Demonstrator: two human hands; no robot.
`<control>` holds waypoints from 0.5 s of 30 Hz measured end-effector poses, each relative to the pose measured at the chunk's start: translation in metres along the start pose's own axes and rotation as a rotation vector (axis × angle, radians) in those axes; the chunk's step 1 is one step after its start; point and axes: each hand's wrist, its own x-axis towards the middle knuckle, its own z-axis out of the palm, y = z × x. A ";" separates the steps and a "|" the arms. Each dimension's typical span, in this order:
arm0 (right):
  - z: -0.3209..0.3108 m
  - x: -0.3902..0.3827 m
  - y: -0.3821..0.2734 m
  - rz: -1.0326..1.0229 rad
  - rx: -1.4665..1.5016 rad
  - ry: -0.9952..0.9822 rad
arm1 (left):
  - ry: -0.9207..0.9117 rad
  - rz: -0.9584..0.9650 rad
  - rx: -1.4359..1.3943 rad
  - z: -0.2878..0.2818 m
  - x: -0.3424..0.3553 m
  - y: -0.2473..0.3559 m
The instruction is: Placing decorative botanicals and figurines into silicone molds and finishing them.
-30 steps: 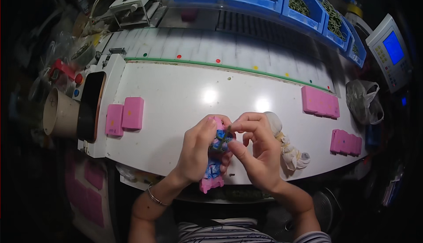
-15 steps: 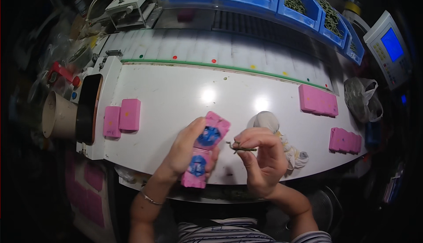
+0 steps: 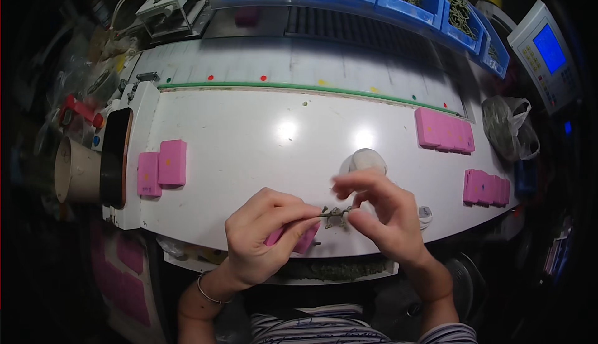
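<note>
A thin green sprig (image 3: pixel 334 215) is held out over the table (image 3: pixel 230 144) in the lower centre of the frame. For careful handling, it is probably best pinched lightly by its stem, since the curled offshoots look easily snapped; it is also best kept level and clear of the pink block (image 3: pixel 306 240) below, so that nothing is snagged.

In the left hand (image 3: pixel 261 235), the fingers are closed, with the stem's left end nipped between thumb and forefinger. The pink block is partly covered by this hand; whether it is gripped cannot be told. In the right hand (image 3: pixel 389 219), the fingers are parted and curved around the sprig's right end; whether that end is touched cannot be made out.
</note>
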 end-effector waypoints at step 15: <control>-0.027 0.026 -0.021 -0.211 -0.430 -0.411 | -0.179 -0.393 -0.247 0.006 0.022 0.003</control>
